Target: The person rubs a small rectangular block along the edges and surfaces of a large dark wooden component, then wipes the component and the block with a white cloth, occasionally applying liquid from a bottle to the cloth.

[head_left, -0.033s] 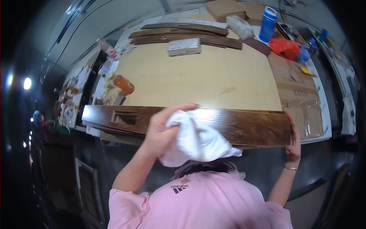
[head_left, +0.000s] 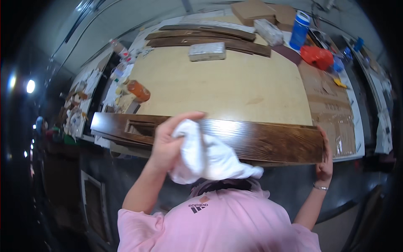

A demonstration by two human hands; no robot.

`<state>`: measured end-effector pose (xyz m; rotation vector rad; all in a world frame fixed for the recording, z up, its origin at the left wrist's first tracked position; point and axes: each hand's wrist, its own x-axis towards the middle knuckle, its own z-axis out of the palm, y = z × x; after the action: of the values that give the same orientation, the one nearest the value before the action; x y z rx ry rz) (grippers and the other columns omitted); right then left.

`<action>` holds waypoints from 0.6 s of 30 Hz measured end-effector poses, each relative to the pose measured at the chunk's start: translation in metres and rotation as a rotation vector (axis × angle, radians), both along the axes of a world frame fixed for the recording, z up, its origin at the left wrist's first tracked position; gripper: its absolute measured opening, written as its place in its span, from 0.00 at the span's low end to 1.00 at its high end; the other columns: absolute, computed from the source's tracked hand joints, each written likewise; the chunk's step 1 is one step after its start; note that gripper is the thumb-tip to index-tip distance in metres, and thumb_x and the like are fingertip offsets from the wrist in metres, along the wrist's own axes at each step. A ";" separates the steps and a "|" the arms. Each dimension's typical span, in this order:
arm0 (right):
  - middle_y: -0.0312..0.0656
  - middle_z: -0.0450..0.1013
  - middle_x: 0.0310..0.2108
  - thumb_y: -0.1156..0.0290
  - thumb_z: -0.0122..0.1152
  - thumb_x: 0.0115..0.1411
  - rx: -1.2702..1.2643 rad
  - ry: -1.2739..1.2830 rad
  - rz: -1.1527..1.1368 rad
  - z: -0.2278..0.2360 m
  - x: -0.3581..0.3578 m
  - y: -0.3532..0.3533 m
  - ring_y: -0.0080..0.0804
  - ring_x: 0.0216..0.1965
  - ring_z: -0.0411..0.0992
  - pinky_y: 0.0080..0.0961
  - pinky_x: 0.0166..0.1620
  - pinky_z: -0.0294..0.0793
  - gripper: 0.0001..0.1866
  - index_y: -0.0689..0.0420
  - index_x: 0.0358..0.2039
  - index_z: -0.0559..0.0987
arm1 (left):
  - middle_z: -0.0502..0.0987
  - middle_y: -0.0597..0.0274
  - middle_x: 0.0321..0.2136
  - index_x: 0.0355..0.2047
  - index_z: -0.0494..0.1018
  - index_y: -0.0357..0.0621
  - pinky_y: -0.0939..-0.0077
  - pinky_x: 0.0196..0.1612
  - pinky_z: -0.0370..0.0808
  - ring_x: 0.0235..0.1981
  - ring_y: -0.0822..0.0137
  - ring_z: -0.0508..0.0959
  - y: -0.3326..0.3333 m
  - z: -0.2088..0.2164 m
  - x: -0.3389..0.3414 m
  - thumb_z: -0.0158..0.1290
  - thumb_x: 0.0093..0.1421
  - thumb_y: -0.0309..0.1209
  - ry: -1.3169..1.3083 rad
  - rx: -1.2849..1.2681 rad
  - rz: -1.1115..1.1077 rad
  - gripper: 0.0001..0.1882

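Observation:
A long dark-brown wooden board (head_left: pixel 273 140) with a glossy surface and visible grain lies along the near edge of the worktable. Near its left end a rectangular slot (head_left: pixel 140 128) is cut into it. My left hand (head_left: pixel 168 140) is closed on a bunched white cloth (head_left: pixel 210 157), which lies against the board's middle and hangs over its near edge. The cloth hides part of the board. At the far right, my right hand (head_left: pixel 325 153) grips the board's end, fingers up along the end face.
A pale wooden tabletop (head_left: pixel 218 88) spreads beyond the board. On it sit a wrapped white block (head_left: pixel 207 52), dark wooden strips (head_left: pixel 210 42), and an orange bottle (head_left: pixel 138 90) at left. A blue bottle (head_left: pixel 299 31), red bag (head_left: pixel 317 57) and flattened cardboard (head_left: pixel 331 109) lie right.
My left hand and the white cloth have slid a little to the left along the board. My right hand keeps its hold on the board's end.

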<state>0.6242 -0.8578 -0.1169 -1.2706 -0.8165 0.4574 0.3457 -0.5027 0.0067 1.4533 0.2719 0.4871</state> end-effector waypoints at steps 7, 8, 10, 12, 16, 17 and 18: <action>0.48 0.46 0.72 0.55 0.70 0.51 0.192 0.295 -0.148 -0.011 -0.020 -0.014 0.47 0.71 0.48 0.47 0.70 0.50 0.49 0.57 0.69 0.57 | 0.74 0.58 0.38 0.58 0.63 0.33 0.84 0.27 0.63 0.21 0.76 0.67 0.176 0.020 -0.200 0.49 0.66 0.42 -0.480 -0.006 0.345 0.28; 0.48 0.46 0.72 0.55 0.70 0.51 0.179 0.284 -0.151 -0.019 -0.020 -0.025 0.47 0.71 0.48 0.47 0.70 0.50 0.49 0.57 0.69 0.57 | 0.74 0.59 0.36 0.58 0.63 0.33 0.84 0.26 0.59 0.20 0.77 0.65 0.206 0.024 -0.233 0.47 0.67 0.42 -0.481 0.021 0.419 0.27; 0.46 0.56 0.69 0.58 0.60 0.61 0.353 0.468 -0.373 -0.036 -0.021 -0.037 0.44 0.68 0.55 0.44 0.68 0.55 0.37 0.59 0.67 0.61 | 0.71 0.65 0.29 0.53 0.66 0.31 0.82 0.26 0.60 0.20 0.79 0.65 0.267 0.045 -0.290 0.47 0.65 0.40 -0.420 -0.023 0.337 0.25; 0.45 0.62 0.65 0.60 0.56 0.65 0.355 0.483 -0.278 -0.042 -0.022 -0.054 0.42 0.65 0.59 0.41 0.66 0.58 0.31 0.59 0.64 0.65 | 0.77 0.60 0.40 0.53 0.70 0.31 0.80 0.42 0.73 0.35 0.73 0.77 0.309 0.065 -0.297 0.45 0.63 0.29 -0.159 0.237 0.917 0.20; 0.43 0.74 0.52 0.60 0.49 0.69 0.413 0.365 -0.158 -0.048 -0.028 -0.078 0.34 0.57 0.68 0.37 0.61 0.63 0.21 0.59 0.54 0.76 | 0.79 0.61 0.41 0.46 0.77 0.36 0.73 0.49 0.73 0.41 0.67 0.78 0.405 0.071 -0.244 0.44 0.51 0.19 0.199 0.618 0.623 0.22; 0.42 0.75 0.50 0.61 0.49 0.69 0.359 0.460 -0.595 -0.052 -0.041 -0.076 0.33 0.55 0.69 0.36 0.62 0.62 0.19 0.60 0.51 0.77 | 0.80 0.58 0.39 0.43 0.78 0.35 0.73 0.47 0.74 0.41 0.66 0.79 0.431 0.073 -0.235 0.46 0.50 0.21 0.360 0.683 0.442 0.20; 0.43 0.75 0.50 0.62 0.50 0.68 0.345 0.563 -0.999 -0.039 -0.067 -0.029 0.35 0.53 0.71 0.36 0.61 0.65 0.18 0.61 0.50 0.77 | 0.80 0.56 0.38 0.41 0.78 0.35 0.73 0.45 0.74 0.40 0.64 0.79 0.457 0.064 -0.222 0.47 0.48 0.24 0.522 0.745 0.249 0.19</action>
<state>0.5569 -0.8868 -0.1557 -0.9956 0.2482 -0.1450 0.1234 -0.0456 0.0710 2.2881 0.7493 0.4172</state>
